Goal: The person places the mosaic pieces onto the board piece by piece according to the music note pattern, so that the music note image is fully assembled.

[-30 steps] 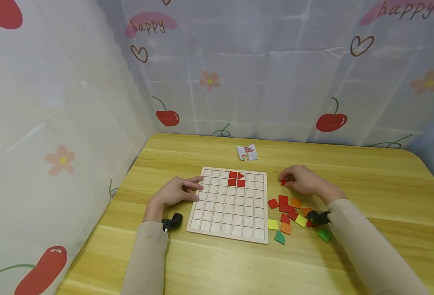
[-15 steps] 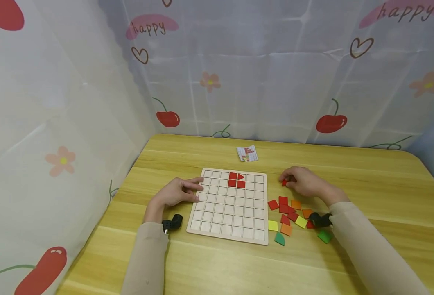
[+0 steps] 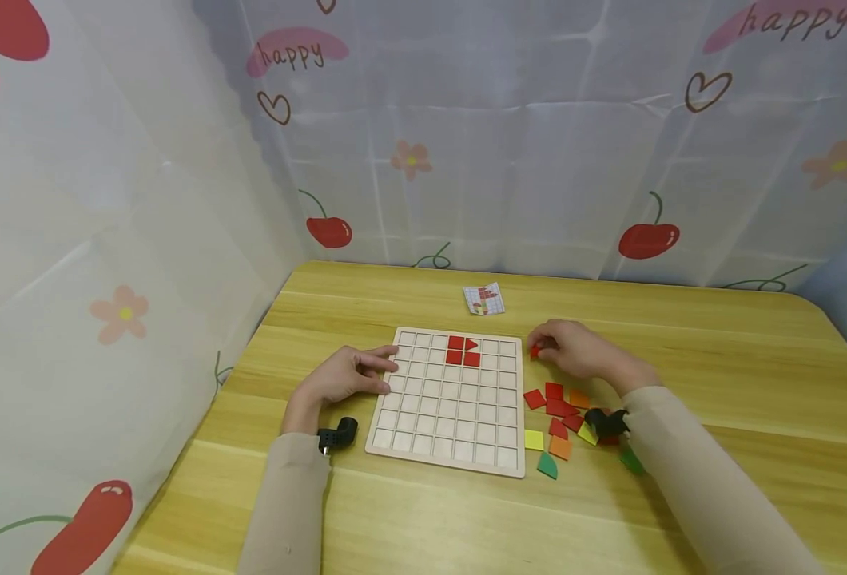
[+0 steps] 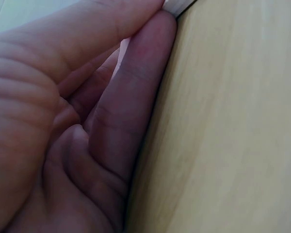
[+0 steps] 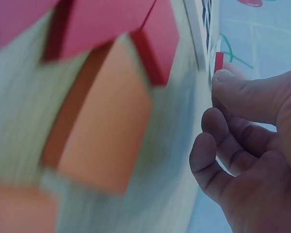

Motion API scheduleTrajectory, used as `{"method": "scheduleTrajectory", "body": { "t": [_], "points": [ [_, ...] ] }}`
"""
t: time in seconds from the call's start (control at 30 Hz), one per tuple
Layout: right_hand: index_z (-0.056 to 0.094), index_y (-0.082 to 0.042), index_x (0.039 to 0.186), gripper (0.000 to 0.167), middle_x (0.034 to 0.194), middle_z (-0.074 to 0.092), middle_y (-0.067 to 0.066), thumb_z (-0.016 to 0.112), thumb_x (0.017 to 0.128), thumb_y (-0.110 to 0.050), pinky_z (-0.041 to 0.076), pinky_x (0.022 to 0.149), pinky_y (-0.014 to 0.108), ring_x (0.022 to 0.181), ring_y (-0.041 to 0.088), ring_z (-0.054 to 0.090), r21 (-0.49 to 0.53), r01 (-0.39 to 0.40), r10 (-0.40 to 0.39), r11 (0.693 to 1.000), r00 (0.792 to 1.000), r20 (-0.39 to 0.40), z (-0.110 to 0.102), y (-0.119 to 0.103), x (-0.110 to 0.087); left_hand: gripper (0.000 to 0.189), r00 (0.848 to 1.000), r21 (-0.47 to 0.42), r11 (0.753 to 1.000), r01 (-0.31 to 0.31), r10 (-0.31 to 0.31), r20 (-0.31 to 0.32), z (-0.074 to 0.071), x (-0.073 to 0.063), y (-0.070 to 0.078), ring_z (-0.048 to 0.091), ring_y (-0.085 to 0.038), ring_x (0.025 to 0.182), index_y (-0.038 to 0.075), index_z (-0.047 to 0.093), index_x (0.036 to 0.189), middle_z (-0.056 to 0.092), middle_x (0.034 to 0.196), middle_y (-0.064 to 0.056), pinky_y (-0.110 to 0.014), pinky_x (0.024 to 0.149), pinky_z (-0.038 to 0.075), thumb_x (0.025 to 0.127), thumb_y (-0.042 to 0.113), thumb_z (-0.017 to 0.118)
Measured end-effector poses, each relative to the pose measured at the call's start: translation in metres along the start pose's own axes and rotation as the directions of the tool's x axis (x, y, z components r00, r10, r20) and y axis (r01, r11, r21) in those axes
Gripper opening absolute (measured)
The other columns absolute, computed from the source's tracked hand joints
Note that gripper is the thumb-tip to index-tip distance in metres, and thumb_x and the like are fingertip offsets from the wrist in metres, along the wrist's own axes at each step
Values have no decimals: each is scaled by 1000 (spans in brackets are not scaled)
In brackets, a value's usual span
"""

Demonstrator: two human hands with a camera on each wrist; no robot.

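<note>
In the head view a pale gridded wooden board (image 3: 423, 415) lies on the table. Four-square cluster aside, its upper rows hold several red tiles (image 3: 455, 357), one of them a triangle (image 3: 471, 344). My left hand (image 3: 337, 375) rests at the board's left edge, fingertips over the rim and thumb beside it; the left wrist view shows the fingers (image 4: 140, 73) low along the tabletop. My right hand (image 3: 574, 351) pinches a small red tile (image 5: 218, 61) between thumb and fingers, just right of the board's upper right edge. The fingers partly cover that tile, so its full shape is hidden.
Loose red, orange, yellow and green tiles lie right of the board, including a yellow tile (image 3: 534, 440) and a green quarter-round tile (image 3: 547, 465). A small printed pattern card (image 3: 484, 299) lies behind the board. A patterned curtain (image 3: 510, 184) borders the table.
My right hand has moved left toward the board with the red tile in its fingers. The left hand and the tiles on the board have stayed put.
</note>
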State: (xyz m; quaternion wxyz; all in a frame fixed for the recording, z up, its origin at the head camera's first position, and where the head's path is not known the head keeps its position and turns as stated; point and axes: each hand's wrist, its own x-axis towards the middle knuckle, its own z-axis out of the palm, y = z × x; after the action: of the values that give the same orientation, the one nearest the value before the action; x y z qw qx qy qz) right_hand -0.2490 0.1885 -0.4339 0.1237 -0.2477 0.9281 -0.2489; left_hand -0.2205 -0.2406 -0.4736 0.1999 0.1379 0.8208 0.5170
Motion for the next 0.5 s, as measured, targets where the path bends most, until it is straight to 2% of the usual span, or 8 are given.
{"method": "scheduleTrajectory", "body": {
  "t": [0.23,0.5],
  "points": [
    [72,-6,116,18,109,70,8,63,100,-3,52,95,47,97,23,60,15,29,-30,999,999,22,5,-18,15,33,1000,-1,1000,-1,1,0,0,0,0,37,-18,153,14,80,116,55,154,4,-18,81,52,84,9,85],
    [72,-8,114,18,111,69,7,62,100,-4,51,94,44,98,24,58,16,62,-63,998,997,54,13,-37,28,33,1000,2,1000,4,-4,-3,0,-1,2,38,-17,153,15,81,116,55,154,4,-18,83,52,83,9,86]
  ]
}}
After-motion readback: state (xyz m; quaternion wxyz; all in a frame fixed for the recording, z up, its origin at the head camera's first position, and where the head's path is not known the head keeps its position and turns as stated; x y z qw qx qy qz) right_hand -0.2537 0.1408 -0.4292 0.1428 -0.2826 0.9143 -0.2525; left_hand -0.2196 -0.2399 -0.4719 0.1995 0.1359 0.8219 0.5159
